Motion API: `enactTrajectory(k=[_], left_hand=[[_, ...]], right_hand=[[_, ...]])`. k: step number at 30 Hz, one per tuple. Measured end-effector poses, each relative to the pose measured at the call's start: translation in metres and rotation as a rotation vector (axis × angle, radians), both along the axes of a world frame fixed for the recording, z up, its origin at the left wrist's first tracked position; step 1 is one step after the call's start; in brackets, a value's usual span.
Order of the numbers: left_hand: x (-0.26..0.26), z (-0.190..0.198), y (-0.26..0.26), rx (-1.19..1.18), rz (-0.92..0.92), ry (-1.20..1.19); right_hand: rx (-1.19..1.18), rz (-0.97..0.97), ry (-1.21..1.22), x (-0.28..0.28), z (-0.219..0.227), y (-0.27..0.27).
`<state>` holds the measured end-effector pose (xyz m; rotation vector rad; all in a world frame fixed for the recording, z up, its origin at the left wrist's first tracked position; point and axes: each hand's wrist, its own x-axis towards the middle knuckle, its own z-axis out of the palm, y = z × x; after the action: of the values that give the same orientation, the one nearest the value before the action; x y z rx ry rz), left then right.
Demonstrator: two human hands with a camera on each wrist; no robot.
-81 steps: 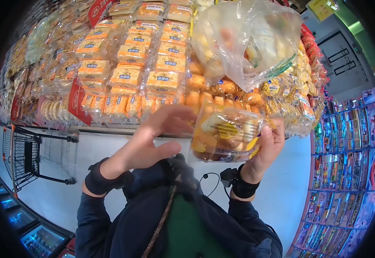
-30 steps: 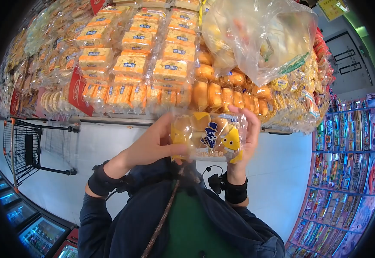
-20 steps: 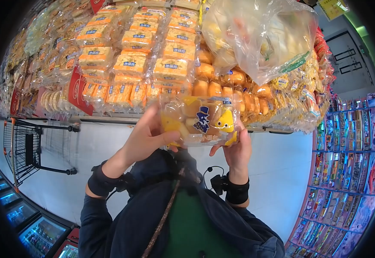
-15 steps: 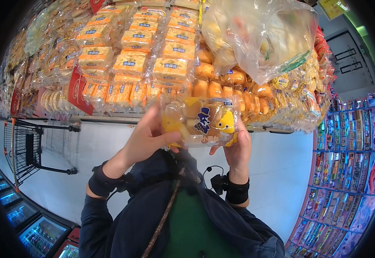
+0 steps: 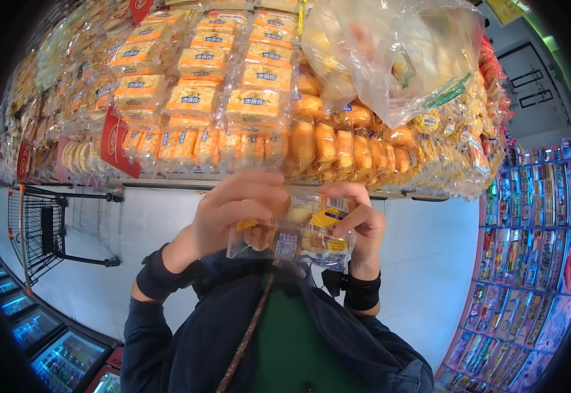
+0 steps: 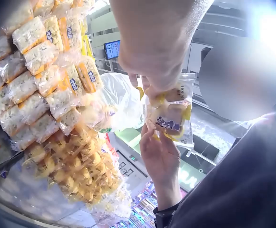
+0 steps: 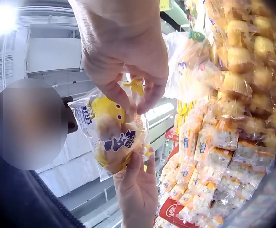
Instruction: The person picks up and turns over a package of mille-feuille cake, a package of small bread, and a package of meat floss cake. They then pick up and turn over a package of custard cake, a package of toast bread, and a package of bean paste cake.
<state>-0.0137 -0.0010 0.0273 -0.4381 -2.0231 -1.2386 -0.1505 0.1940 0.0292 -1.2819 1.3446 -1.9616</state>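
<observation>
A clear plastic pack of small bread buns (image 5: 305, 243) with yellow print is held in front of the chest. Its back, with a QR code and a barcode, faces up in the head view. My left hand (image 5: 238, 204) grips the pack's left part, slightly blurred. At the other end, my right hand (image 5: 362, 216) pinches the edge between thumb and fingers. The right wrist view shows the pack's front, with a blue figure and a yellow face, and the right hand (image 7: 128, 61) pinching a yellow corner (image 7: 134, 86). Below it, the left thumb presses the pack.
Wrapped orange-and-white pastries (image 5: 254, 105) and packed buns (image 5: 344, 147) fill the display ahead. A filled translucent plastic bag (image 5: 397, 59) lies on it at right. A shopping cart (image 5: 36, 229) stands at left on the pale floor (image 5: 416, 262); shelves of snacks (image 5: 524, 249) line the right.
First the right hand alone held the pack; then the left hand took hold too. Since half a second ago the pack has turned from front to back and come closer to the body.
</observation>
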Motion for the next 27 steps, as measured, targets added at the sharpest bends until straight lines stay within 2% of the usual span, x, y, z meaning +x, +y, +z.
enactTrajectory(k=[4,7,9,10,14,15,18,19,20,21,24,25,27], left_hand=[[0.0,0.0,0.001,-0.018,0.03,0.008],[0.002,-0.002,0.002,0.147,-0.001,-0.096],[0.009,-0.009,0.012,0.476,0.021,-0.274],[0.011,-0.011,0.015,0.641,0.033,-0.363],[0.012,-0.012,0.004,0.707,-0.025,-0.588],[0.011,-0.014,0.003,0.818,-0.056,-0.578],[0.005,-0.016,0.007,1.149,-0.171,-0.559],[0.005,-0.011,0.011,1.258,-0.225,-0.564],[0.006,-0.008,0.013,1.367,-0.281,-0.569],[0.002,-0.016,0.011,1.42,-0.457,-0.581],[-0.003,-0.018,0.011,1.478,-0.775,-0.433],[-0.001,-0.014,0.011,1.549,-0.753,-0.471],[-0.001,-0.015,0.009,1.536,-0.757,-0.457]], right_hand=[[-0.009,0.009,0.016,-0.002,-0.001,-0.002],[0.111,-0.045,-0.053,-0.001,-0.001,0.001],[0.277,-0.13,-0.146,0.002,-0.001,0.009],[0.238,-0.125,-0.205,0.002,-0.004,0.008],[0.156,-0.078,-0.344,0.004,-0.009,0.003],[0.154,-0.059,-0.355,0.005,-0.007,0.003],[0.048,0.25,-0.215,0.01,0.005,-0.002],[0.091,0.359,-0.005,0.003,0.008,-0.007],[0.12,0.389,0.015,0.004,0.011,-0.01],[0.148,0.42,0.035,0.006,0.016,-0.015],[0.146,0.451,0.032,0.012,0.019,-0.021],[0.133,0.435,0.024,0.012,0.018,-0.02],[0.121,0.402,0.008,0.011,0.016,-0.019]])
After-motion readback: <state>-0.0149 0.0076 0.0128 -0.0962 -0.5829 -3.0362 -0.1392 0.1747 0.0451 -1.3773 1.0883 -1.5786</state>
